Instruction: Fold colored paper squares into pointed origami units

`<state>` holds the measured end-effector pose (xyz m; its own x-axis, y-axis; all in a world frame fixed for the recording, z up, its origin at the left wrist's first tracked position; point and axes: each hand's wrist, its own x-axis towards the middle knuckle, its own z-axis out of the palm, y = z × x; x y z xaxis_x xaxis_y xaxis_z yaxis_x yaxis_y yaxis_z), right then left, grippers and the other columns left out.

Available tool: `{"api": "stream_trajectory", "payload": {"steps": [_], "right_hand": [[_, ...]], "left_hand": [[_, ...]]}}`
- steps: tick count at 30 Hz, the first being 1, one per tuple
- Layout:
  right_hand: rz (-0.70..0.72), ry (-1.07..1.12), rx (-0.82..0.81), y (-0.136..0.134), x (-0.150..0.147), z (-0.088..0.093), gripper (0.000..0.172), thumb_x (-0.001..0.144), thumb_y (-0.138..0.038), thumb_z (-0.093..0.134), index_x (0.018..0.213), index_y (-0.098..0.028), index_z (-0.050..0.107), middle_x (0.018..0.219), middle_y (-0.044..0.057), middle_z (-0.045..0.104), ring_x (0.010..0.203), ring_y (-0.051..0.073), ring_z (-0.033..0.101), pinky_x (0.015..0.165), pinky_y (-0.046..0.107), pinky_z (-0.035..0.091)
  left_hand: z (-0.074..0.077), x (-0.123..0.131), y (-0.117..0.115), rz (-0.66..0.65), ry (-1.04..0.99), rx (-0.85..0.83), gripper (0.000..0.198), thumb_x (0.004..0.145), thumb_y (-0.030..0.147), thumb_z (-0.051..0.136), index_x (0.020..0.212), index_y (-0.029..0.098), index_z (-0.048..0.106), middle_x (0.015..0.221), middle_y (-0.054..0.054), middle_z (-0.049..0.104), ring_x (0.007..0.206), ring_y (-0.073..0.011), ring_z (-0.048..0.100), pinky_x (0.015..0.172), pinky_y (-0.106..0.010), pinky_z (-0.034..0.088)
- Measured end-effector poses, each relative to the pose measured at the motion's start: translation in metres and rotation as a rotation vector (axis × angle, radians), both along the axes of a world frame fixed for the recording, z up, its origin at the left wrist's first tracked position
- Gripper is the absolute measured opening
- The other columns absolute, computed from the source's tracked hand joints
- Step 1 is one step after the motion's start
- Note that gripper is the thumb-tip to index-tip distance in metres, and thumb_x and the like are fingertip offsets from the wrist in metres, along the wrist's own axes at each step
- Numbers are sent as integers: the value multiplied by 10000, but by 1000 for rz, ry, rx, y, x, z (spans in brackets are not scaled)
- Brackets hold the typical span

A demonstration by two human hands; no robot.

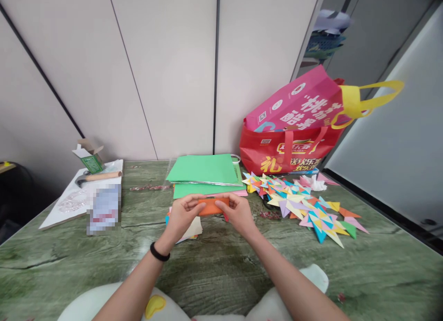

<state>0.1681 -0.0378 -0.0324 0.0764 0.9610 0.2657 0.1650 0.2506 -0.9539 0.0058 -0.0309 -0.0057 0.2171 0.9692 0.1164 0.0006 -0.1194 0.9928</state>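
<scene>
Both hands hold a folded orange paper above the green marbled table. My left hand, with a black band on its wrist, pinches the paper's left end. My right hand grips the right end, fingers curled over the top edge. Under the hands lies a small stack of coloured paper sheets. Just beyond the hands sits a stack of green paper.
A pile of several folded colourful paper stars spreads to the right. A red and pink shopping bag stands at the back right. At the left lie a white board, a hammer and a small green box.
</scene>
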Motion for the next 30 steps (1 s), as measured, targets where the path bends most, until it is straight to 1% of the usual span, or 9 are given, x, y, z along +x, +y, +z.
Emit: {"api": "stream_trajectory", "payload": {"steps": [6,11,18,23,26,30], "right_hand": [[-8,-27,8,0,0,1,270,706,-365,598,870,-158,656,482,-42,505,417,97,386,414,220,303],[-7,-18,15,0,0,0,271,712,-361,589,880,-158,653,474,-38,509,415,97,391,398,210,308],[-16,-27,29,1,0,-2,295,705,-385,595,875,-151,658,495,-26,542,442,114,437,436,227,340],[-18,-58,51,-2,1,1,270,723,-367,579,877,-157,655,499,-24,547,450,116,440,434,223,339],[-19,-77,47,-2,1,2,252,730,-353,578,877,-162,653,543,-15,571,460,114,439,441,224,341],[-13,-83,63,-1,0,0,236,735,-339,571,884,-172,644,661,13,616,533,135,494,491,240,380]], "left_hand": [[3,2,-2,8,-31,-37,286,632,284,689,863,122,637,718,-49,722,661,-189,668,592,-265,536],[5,2,-2,14,-36,-56,273,623,273,694,846,126,642,709,-44,722,671,-193,668,581,-263,536],[2,0,0,-12,4,-4,253,650,256,678,860,123,638,764,-68,720,699,-179,666,612,-239,517],[3,1,-1,-44,-3,-16,278,652,287,678,871,127,622,762,-68,719,701,-194,668,619,-277,530],[4,1,-2,-87,-5,-29,298,670,290,659,919,128,630,780,-62,721,714,-198,668,631,-293,534],[3,1,-1,-46,52,33,235,670,276,652,855,134,679,802,-64,724,756,-205,663,665,-281,526]]}}
